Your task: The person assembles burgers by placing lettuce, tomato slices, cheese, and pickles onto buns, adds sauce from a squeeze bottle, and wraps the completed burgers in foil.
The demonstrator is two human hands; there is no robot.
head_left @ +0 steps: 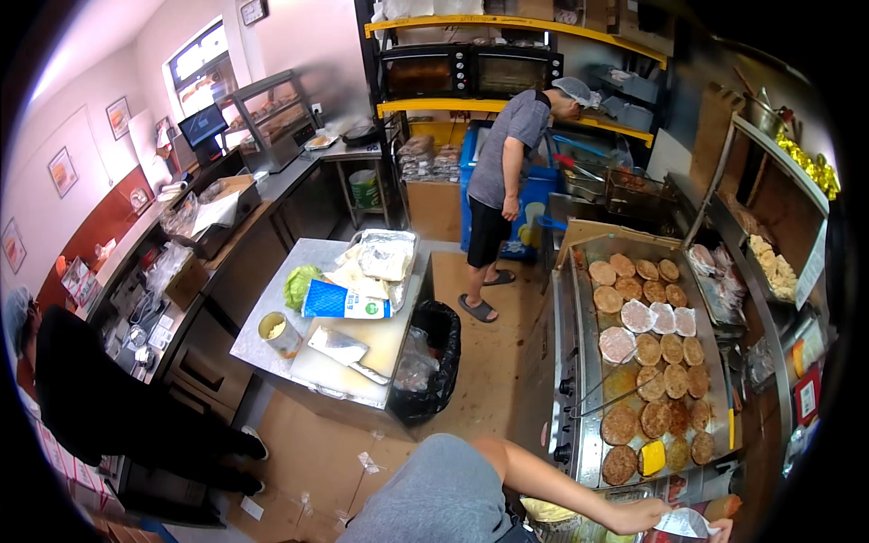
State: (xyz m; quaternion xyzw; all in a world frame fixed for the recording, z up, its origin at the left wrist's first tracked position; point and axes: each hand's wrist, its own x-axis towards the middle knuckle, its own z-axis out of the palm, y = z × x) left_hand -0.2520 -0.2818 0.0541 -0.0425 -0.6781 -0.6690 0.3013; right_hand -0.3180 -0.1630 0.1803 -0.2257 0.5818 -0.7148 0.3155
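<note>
At the lower right, my left hand (641,516) pinches one edge of a white paper wrapper (682,522). The fingers of my right hand (721,531) hold its other edge, at the picture's bottom rim. Just beyond my hands lies a flat griddle (611,390) with rows of browned patties (619,425). One patty near me bears a yellow cheese slice (652,458). Several paler patties (638,316) further back have white paper on them. Metal tongs (597,408) rest across the griddle's front edge.
A worktable (261,309) holds a cleaver (339,347) on a cutting board, a lettuce (301,285) and an open can (279,334). A black-lined bin (448,366) stands beside it. One person (506,163) leans over a blue chest freezer; another person (102,387) stands at the left counter.
</note>
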